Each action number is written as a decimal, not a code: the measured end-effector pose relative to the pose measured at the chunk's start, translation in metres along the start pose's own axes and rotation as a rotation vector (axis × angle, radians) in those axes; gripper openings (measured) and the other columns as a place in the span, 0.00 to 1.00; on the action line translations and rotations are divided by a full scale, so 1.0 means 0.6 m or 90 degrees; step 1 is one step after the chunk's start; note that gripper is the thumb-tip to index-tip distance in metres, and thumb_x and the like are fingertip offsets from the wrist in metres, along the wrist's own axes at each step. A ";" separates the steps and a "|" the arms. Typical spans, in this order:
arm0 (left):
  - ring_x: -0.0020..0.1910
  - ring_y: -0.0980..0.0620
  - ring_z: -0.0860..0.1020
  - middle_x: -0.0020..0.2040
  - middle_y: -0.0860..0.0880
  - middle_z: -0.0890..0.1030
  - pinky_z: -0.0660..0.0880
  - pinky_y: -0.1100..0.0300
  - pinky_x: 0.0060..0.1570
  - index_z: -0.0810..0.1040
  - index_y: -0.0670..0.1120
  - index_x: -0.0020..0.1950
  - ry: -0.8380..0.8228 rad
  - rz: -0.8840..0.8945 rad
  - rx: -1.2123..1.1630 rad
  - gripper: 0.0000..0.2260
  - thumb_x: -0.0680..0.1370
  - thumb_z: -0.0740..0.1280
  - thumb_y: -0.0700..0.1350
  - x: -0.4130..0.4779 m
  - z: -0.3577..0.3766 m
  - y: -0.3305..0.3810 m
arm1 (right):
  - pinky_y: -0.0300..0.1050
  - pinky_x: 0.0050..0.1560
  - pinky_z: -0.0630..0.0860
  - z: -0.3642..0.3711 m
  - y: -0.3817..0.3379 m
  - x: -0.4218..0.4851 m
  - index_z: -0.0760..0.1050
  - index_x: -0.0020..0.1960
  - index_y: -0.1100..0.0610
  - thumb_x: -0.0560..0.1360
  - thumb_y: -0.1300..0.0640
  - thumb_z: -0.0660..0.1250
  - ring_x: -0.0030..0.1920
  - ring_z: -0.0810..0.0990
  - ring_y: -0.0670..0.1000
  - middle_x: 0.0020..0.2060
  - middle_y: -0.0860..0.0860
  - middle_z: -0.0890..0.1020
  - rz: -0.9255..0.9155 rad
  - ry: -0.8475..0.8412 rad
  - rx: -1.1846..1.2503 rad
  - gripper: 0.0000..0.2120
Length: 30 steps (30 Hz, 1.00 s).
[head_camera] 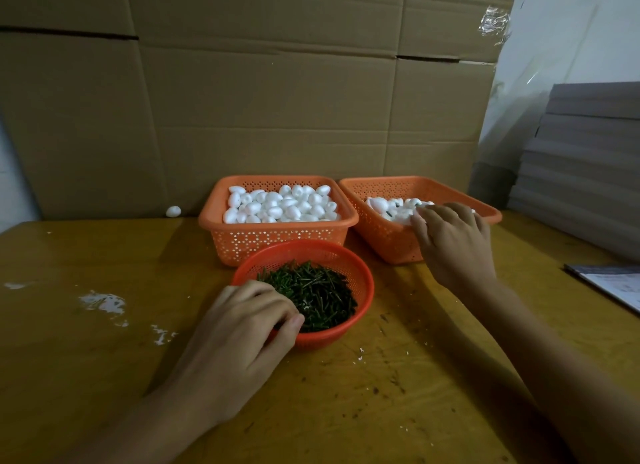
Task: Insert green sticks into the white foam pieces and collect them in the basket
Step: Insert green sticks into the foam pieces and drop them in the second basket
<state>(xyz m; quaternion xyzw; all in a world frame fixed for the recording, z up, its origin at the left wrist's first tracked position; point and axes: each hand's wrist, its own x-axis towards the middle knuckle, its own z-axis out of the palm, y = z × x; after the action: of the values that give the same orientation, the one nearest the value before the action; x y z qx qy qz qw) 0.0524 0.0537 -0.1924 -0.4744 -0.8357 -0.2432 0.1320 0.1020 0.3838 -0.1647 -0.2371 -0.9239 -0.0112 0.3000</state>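
Note:
A round orange bowl [367, 292] holds a heap of green sticks [320, 295] at the table's middle. My left hand [239, 332] reaches over its near left rim, thumb and fingertips pinched together among the sticks. Behind it a square orange basket [277, 240] is full of plain white foam pieces [280, 204]. To its right, a second orange basket [391, 244] holds foam pieces with green sticks in them [393, 210]. My right hand [453, 245] lies over this basket's near rim, its relaxed fingers touching the pieces inside.
One loose foam piece [173, 211] lies by the cardboard wall [242, 83] at the back left. White crumbs [104, 302] dot the wooden table [346, 394]. Grey stacked boards [588, 173] and a printed sheet [616, 285] stand at the right.

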 end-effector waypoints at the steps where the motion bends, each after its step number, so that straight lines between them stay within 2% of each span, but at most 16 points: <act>1: 0.61 0.65 0.72 0.51 0.66 0.81 0.63 0.63 0.63 0.80 0.60 0.48 0.002 0.000 0.003 0.22 0.84 0.47 0.62 0.000 0.005 -0.006 | 0.63 0.77 0.59 0.003 0.001 0.001 0.74 0.75 0.51 0.87 0.44 0.50 0.78 0.65 0.56 0.75 0.51 0.75 0.003 -0.013 0.014 0.24; 4: 0.60 0.66 0.72 0.50 0.66 0.81 0.61 0.66 0.63 0.84 0.59 0.48 0.022 0.005 -0.003 0.24 0.85 0.49 0.61 -0.002 0.009 -0.009 | 0.63 0.78 0.58 -0.004 -0.012 -0.003 0.74 0.74 0.53 0.87 0.45 0.52 0.79 0.64 0.56 0.75 0.54 0.74 -0.026 0.026 0.048 0.23; 6: 0.61 0.65 0.73 0.51 0.67 0.82 0.61 0.66 0.63 0.85 0.58 0.50 0.035 0.020 -0.008 0.24 0.86 0.50 0.60 -0.002 0.012 -0.012 | 0.61 0.74 0.65 -0.019 -0.038 -0.009 0.77 0.71 0.55 0.87 0.46 0.53 0.75 0.68 0.57 0.71 0.56 0.76 -0.090 0.076 0.106 0.21; 8: 0.62 0.66 0.73 0.54 0.67 0.82 0.63 0.63 0.64 0.86 0.59 0.54 0.043 0.024 -0.019 0.23 0.86 0.50 0.59 -0.002 0.014 -0.013 | 0.56 0.65 0.71 -0.039 -0.077 -0.022 0.79 0.66 0.55 0.88 0.48 0.54 0.68 0.73 0.55 0.64 0.53 0.79 -0.184 0.088 0.200 0.19; 11: 0.64 0.66 0.72 0.58 0.68 0.81 0.64 0.62 0.64 0.85 0.58 0.61 0.063 0.028 -0.039 0.22 0.85 0.52 0.59 -0.002 0.015 -0.012 | 0.50 0.56 0.74 -0.060 -0.134 -0.060 0.81 0.60 0.54 0.86 0.47 0.57 0.57 0.76 0.50 0.55 0.48 0.80 -0.364 0.033 0.263 0.16; 14: 0.64 0.62 0.74 0.58 0.67 0.80 0.71 0.58 0.61 0.85 0.56 0.61 0.081 0.030 -0.074 0.18 0.85 0.56 0.58 0.000 0.014 -0.012 | 0.50 0.54 0.76 -0.061 -0.172 -0.097 0.80 0.61 0.51 0.84 0.44 0.62 0.56 0.77 0.49 0.55 0.45 0.81 -0.456 -0.067 0.220 0.14; 18: 0.63 0.60 0.75 0.56 0.66 0.81 0.75 0.54 0.59 0.86 0.54 0.57 0.130 0.019 -0.124 0.17 0.83 0.59 0.57 0.001 0.020 -0.016 | 0.51 0.52 0.78 -0.055 -0.186 -0.111 0.80 0.62 0.49 0.84 0.46 0.63 0.54 0.80 0.48 0.54 0.44 0.83 -0.445 -0.096 0.251 0.12; 24: 0.64 0.59 0.78 0.57 0.67 0.82 0.71 0.68 0.61 0.84 0.59 0.59 0.176 -0.007 -0.194 0.14 0.84 0.58 0.55 0.002 0.017 -0.014 | 0.48 0.48 0.80 -0.048 -0.174 -0.101 0.83 0.57 0.48 0.79 0.55 0.72 0.50 0.83 0.44 0.50 0.41 0.85 -0.378 -0.117 0.315 0.08; 30: 0.64 0.59 0.77 0.58 0.65 0.80 0.69 0.70 0.62 0.83 0.56 0.61 0.153 0.000 -0.172 0.16 0.85 0.57 0.55 0.003 0.015 -0.014 | 0.45 0.51 0.80 -0.035 -0.172 -0.100 0.84 0.54 0.47 0.76 0.57 0.76 0.50 0.82 0.40 0.47 0.40 0.86 -0.320 -0.138 0.375 0.09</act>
<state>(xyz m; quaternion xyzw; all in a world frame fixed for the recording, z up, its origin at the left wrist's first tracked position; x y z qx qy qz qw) 0.0443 0.0564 -0.2016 -0.4550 -0.7738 -0.4081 0.1662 0.1100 0.2631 -0.1682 0.0925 -0.9431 0.2061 0.2438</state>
